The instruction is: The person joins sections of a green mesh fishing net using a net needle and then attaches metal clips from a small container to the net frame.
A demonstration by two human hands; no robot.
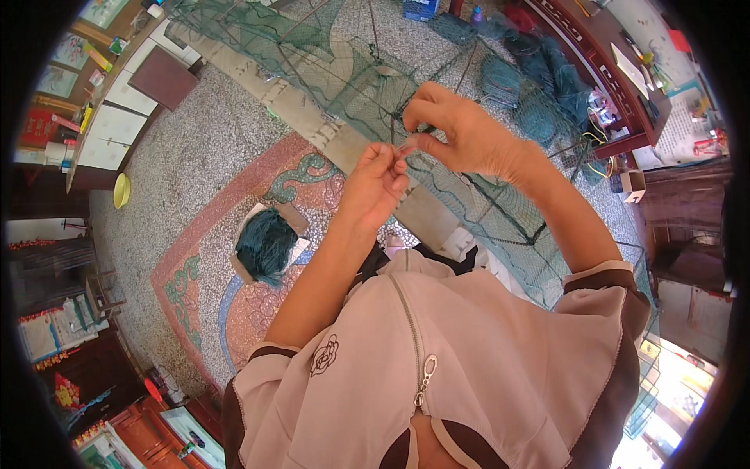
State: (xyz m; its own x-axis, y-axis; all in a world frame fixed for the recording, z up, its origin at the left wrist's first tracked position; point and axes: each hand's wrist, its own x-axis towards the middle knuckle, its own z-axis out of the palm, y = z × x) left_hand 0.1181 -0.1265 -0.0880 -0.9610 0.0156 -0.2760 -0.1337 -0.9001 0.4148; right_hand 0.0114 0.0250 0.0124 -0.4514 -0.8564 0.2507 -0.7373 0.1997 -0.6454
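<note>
Both of my hands are raised in front of my chest, above a dark green mesh net. My left hand is closed in a pinch around a small, pale, translucent piece, too small to name. Just to its right, my right hand curls its fingers, with the thumb beside that piece. Whatever the right fingers grip is hard to make out against the netting. The net is stretched over dark thin frames and runs diagonally past my hands, down to my right side.
A bundle of dark green thread lies on the patterned floor at left. A pale stone strip crosses the floor under the net. More netting is heaped at the far right by a dark wooden table. A yellow bowl stands beside white cabinets.
</note>
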